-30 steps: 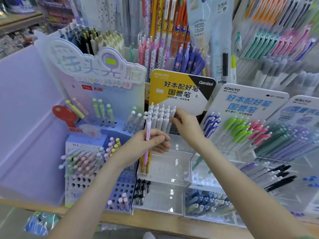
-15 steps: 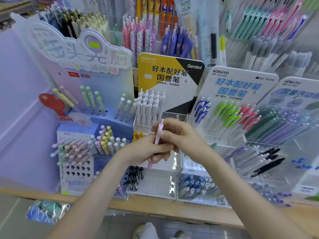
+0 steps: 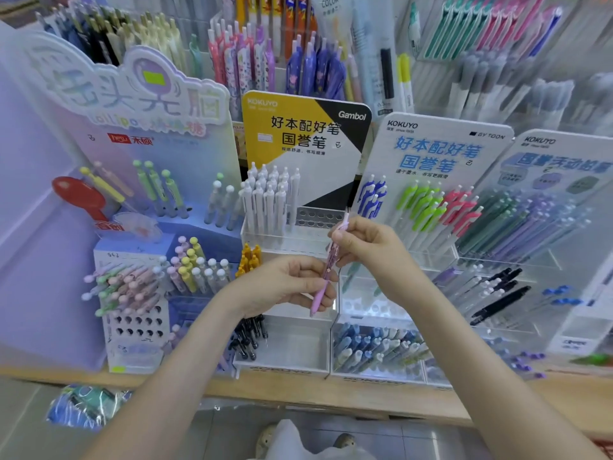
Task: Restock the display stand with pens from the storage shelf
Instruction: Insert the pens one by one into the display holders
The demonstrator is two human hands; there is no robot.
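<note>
A shop wall of stationery fills the back, racks of hanging pens blurred up top, and a wooden shelf ledge (image 3: pixel 331 396) runs across below, crowded with display stands.

Dead centre, one pink pen (image 3: pixel 319 292) is held up in the air between two hands, not in any slot. It tilts, top leaning right. The left hand (image 3: pixel 285 283) pinches the lower half, thumb and curled fingers clamped on the barrel, with the pink grip end poking out below them. The right hand (image 3: pixel 368 247) grips the upper half, fingers curled round it, and the clicker end sticks out just above. The fingers hide much of the barrel between.

Right behind the pen stands the yellow-and-black stand (image 3: pixel 298 127). White pens (image 3: pixel 268 200) crowd its top tier on the left, packed too tight to count; beside them sits a strip of empty holes (image 3: pixel 315 217), just behind the pen's top. Lower down, a small cluster of orange pens (image 3: pixel 250 260) sits just left of the left hand, and black pens (image 3: pixel 248 336) sit under the wrist.

To the left, the pastel lollipop stand (image 3: pixel 132 94) shows three green pens (image 3: pixel 156 184) upright and one red lollipop shape (image 3: pixel 79 194). To the right, a white-and-blue stand (image 3: pixel 438 144) carries blue pens (image 3: pixel 374 197), green clip pens (image 3: pixel 421 207) and pink clip pens (image 3: pixel 461 207), side by side. A tray of blue-and-white pens (image 3: pixel 374 350) lies beneath the right forearm.

A plastic bag (image 3: pixel 83 406) sits below the ledge, bottom left.
</note>
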